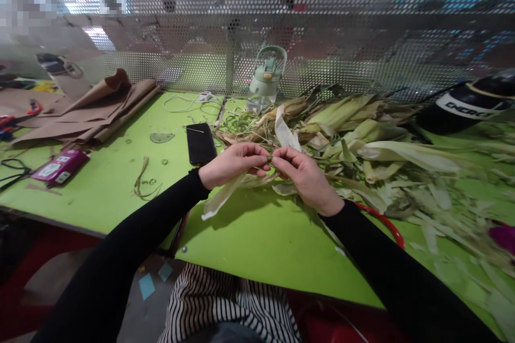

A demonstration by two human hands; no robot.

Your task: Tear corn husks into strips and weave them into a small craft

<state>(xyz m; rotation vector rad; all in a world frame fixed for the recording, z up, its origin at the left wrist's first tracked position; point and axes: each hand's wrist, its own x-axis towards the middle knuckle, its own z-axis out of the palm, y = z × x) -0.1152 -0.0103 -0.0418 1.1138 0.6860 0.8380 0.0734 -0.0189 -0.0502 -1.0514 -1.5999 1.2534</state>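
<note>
My left hand (237, 161) and my right hand (303, 176) meet over the green table (249, 246), fingertips nearly touching. Both are closed in a pinch on a corn husk (221, 201). One pale strip of it hangs down below my left hand, its tip close above the tabletop. Another pale strip (285, 129) stands up behind my fingers; whether it belongs to the same piece I cannot tell. The small part between the fingertips is mostly hidden. Behind and to the right lies a heap of husks (346, 123), some green, some dry and brown.
A black phone (200, 144) lies left of my left hand. Farther back stand a clear-and-green bottle (264, 86) and a dark bottle (462, 104). Brown paper (100, 110) and a purple power strip (60, 168) are at the left. A red ring-like piece (388, 225) lies near my right forearm.
</note>
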